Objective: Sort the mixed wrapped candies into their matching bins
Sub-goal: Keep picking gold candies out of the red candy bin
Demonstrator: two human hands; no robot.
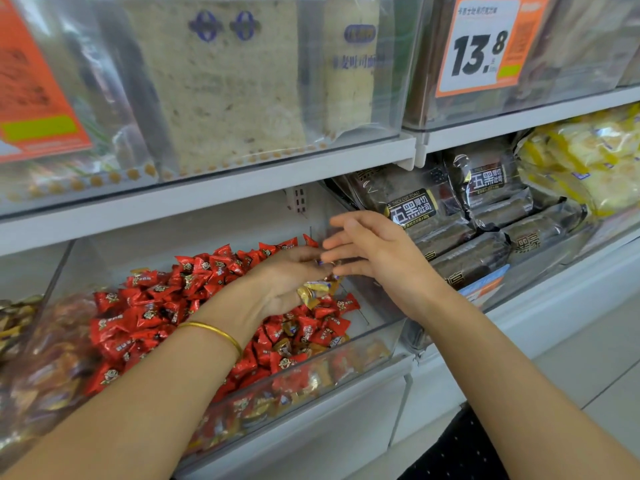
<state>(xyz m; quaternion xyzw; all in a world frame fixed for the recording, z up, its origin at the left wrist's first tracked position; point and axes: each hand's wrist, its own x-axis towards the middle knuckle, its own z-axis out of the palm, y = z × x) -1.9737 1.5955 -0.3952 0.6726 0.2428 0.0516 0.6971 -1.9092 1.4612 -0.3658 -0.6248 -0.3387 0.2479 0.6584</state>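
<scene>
- Currently I am working over the clear bin [377,336] of red candies [145,317], which I take as the landmark for everything below.
- Above the bin's right end, my left hand [291,282] is cupping a small bunch of gold candies [317,289], fingers curled around them.
- Just right of that, my right hand [377,251] is reaching in with fingers loosely spread; its fingertips are meeting the left hand's, and whether they are pinching a wrapper I cannot tell.
- More gold wrappers are lying among the red ones near the bin's front wall.
- Judged advice: I am keeping the left palm cupped upward so nothing spills back, and lifting strays one at a time.
- Left of the bin, a neighbouring bin [20,320] is showing gold wrappers, the likely destination.
</scene>
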